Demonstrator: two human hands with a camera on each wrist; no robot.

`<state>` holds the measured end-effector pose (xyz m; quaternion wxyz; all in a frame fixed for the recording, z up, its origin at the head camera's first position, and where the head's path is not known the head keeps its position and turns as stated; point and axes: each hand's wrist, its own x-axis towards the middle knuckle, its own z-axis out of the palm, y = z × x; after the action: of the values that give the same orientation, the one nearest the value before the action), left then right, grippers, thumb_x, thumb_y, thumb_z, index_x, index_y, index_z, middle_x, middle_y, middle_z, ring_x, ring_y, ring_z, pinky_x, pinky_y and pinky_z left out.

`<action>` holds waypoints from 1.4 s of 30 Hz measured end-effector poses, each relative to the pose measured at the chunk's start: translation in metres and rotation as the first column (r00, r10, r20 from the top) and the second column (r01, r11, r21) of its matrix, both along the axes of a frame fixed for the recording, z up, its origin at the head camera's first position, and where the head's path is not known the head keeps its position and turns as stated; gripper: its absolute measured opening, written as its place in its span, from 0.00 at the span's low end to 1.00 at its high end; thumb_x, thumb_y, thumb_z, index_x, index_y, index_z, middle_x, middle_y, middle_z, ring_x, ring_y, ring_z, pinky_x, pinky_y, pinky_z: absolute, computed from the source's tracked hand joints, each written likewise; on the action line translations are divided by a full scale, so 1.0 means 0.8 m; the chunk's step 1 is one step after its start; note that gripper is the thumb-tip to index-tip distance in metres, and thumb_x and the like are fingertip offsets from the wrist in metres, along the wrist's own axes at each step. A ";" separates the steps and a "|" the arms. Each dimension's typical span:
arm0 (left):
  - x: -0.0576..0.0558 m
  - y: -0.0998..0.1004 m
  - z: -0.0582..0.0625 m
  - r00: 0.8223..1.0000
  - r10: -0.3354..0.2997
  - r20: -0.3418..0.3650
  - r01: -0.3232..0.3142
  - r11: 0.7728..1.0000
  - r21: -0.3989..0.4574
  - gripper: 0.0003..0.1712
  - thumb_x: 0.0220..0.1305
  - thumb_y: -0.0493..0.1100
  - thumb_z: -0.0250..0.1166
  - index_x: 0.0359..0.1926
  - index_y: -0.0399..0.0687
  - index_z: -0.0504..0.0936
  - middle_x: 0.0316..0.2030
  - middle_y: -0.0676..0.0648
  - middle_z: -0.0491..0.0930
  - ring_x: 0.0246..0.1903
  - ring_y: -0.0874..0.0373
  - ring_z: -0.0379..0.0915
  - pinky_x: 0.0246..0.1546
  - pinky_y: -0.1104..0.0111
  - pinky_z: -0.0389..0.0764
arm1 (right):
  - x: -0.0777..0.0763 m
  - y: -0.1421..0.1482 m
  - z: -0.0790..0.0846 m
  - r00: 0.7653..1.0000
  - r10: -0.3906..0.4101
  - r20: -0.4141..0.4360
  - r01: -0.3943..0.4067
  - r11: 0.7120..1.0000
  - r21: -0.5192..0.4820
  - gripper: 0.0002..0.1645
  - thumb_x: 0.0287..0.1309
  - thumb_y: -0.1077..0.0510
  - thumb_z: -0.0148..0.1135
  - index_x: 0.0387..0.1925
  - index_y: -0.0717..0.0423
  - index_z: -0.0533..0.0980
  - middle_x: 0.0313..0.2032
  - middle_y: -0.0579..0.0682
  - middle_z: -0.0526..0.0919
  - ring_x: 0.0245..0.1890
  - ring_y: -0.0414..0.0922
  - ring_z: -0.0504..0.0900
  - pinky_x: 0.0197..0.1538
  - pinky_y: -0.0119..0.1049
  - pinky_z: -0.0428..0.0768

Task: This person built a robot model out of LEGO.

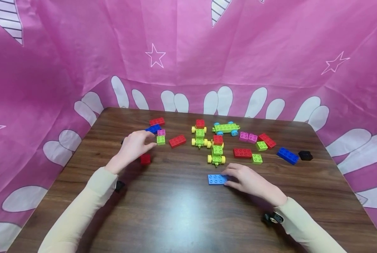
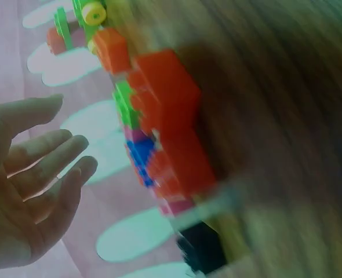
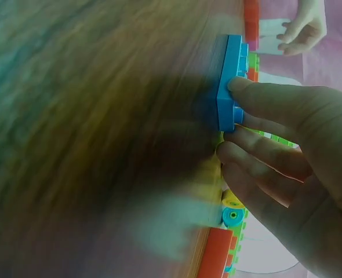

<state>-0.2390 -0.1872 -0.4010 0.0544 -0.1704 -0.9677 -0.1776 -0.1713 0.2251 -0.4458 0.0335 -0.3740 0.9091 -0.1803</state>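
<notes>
My right hand (image 1: 245,179) pinches the right end of a light blue building brick (image 1: 215,179), which lies flat on the table. In the right wrist view, the thumb (image 3: 258,98) touches this blue brick (image 3: 229,81) and the fingers bend behind it. Over the left group of bricks hovers my left hand (image 1: 134,144), holding nothing, its fingers loosely bent and spread. Beneath and around it lie a red brick (image 1: 145,159), a dark blue brick (image 1: 153,129), a small pink brick (image 1: 161,132) and a small green brick (image 1: 160,140).
Two green wheeled builds topped with red bricks, one farther (image 1: 199,133) and one nearer (image 1: 217,150), stand mid-table. A green car base (image 1: 225,128) with blue wheels sits behind. To the right lie red (image 1: 242,153), pink (image 1: 248,137), dark blue (image 1: 288,155) and black (image 1: 305,155) bricks.
</notes>
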 end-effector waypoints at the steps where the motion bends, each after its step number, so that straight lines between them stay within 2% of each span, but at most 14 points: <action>1: 0.000 -0.006 -0.002 1.000 0.019 0.007 -0.019 1.000 0.010 0.21 0.59 0.48 0.73 0.49 0.40 0.85 0.44 0.40 0.87 0.37 0.49 0.82 0.36 0.54 0.85 | 0.000 -0.002 0.000 1.000 0.000 0.005 0.000 1.000 0.001 0.20 0.56 0.52 0.72 0.51 0.48 0.82 0.44 0.42 0.84 0.42 0.36 0.82 0.48 0.36 0.85; 8: -0.001 -0.039 -0.017 0.992 0.126 0.018 -0.126 0.992 -0.011 0.21 0.59 0.47 0.71 0.48 0.36 0.84 0.41 0.36 0.86 0.35 0.45 0.81 0.35 0.51 0.85 | 0.000 -0.009 0.002 0.999 0.002 0.036 -0.002 1.000 0.002 0.19 0.57 0.52 0.71 0.51 0.48 0.82 0.45 0.43 0.84 0.43 0.36 0.81 0.49 0.37 0.85; 14: 0.000 -0.050 -0.026 0.978 0.192 0.079 -0.189 0.981 -0.043 0.21 0.60 0.51 0.71 0.43 0.36 0.85 0.30 0.39 0.85 0.24 0.52 0.72 0.22 0.62 0.77 | -0.001 -0.014 0.002 1.000 0.008 0.027 -0.008 1.000 0.004 0.18 0.58 0.52 0.71 0.51 0.49 0.82 0.45 0.44 0.84 0.43 0.37 0.82 0.50 0.37 0.85; 21: -0.001 -0.049 -0.029 0.962 0.238 0.131 -0.231 0.970 -0.071 0.21 0.60 0.55 0.70 0.31 0.39 0.83 0.16 0.45 0.74 0.19 0.54 0.66 0.17 0.67 0.67 | -0.002 -0.019 0.000 1.000 0.011 0.016 -0.011 1.000 0.009 0.19 0.57 0.51 0.71 0.51 0.49 0.82 0.45 0.44 0.84 0.44 0.37 0.82 0.50 0.37 0.85; 25: -0.002 -0.046 -0.027 0.955 0.253 0.154 -0.243 0.966 -0.084 0.22 0.59 0.56 0.70 0.27 0.40 0.81 0.16 0.46 0.72 0.19 0.54 0.65 0.17 0.67 0.66 | -0.003 -0.021 0.000 1.000 0.013 0.009 -0.013 1.000 0.012 0.19 0.57 0.51 0.71 0.51 0.48 0.82 0.45 0.44 0.84 0.44 0.37 0.82 0.50 0.36 0.85; 29: -0.003 -0.043 -0.023 0.949 0.259 0.182 -0.244 0.965 -0.098 0.22 0.59 0.56 0.70 0.30 0.40 0.82 0.17 0.46 0.73 0.20 0.53 0.67 0.19 0.66 0.67 | -0.005 -0.022 0.001 1.000 0.023 -0.003 -0.023 1.000 0.008 0.19 0.57 0.51 0.71 0.50 0.49 0.82 0.44 0.44 0.84 0.43 0.37 0.82 0.49 0.36 0.85; 36: -0.006 -0.041 -0.020 0.937 0.252 0.243 -0.232 0.967 -0.107 0.16 0.61 0.49 0.69 0.38 0.38 0.84 0.20 0.44 0.76 0.22 0.52 0.69 0.21 0.64 0.72 | -0.005 -0.023 0.003 1.000 0.026 -0.011 -0.026 1.000 0.011 0.19 0.57 0.51 0.71 0.50 0.50 0.82 0.44 0.45 0.84 0.43 0.38 0.82 0.49 0.36 0.85; 42: -0.006 -0.044 -0.023 0.939 0.246 0.242 -0.222 0.967 -0.121 0.18 0.59 0.50 0.71 0.38 0.38 0.83 0.20 0.44 0.76 0.22 0.52 0.69 0.21 0.65 0.70 | -0.004 -0.022 0.003 1.000 0.016 -0.001 -0.016 1.000 0.017 0.20 0.57 0.50 0.71 0.51 0.49 0.82 0.45 0.44 0.84 0.44 0.38 0.82 0.50 0.37 0.85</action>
<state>-0.2439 -0.2221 -0.4192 -0.0577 -0.0321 -0.9872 -0.1454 -0.1742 0.2076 -0.4438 0.0373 -0.3810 0.9076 -0.1722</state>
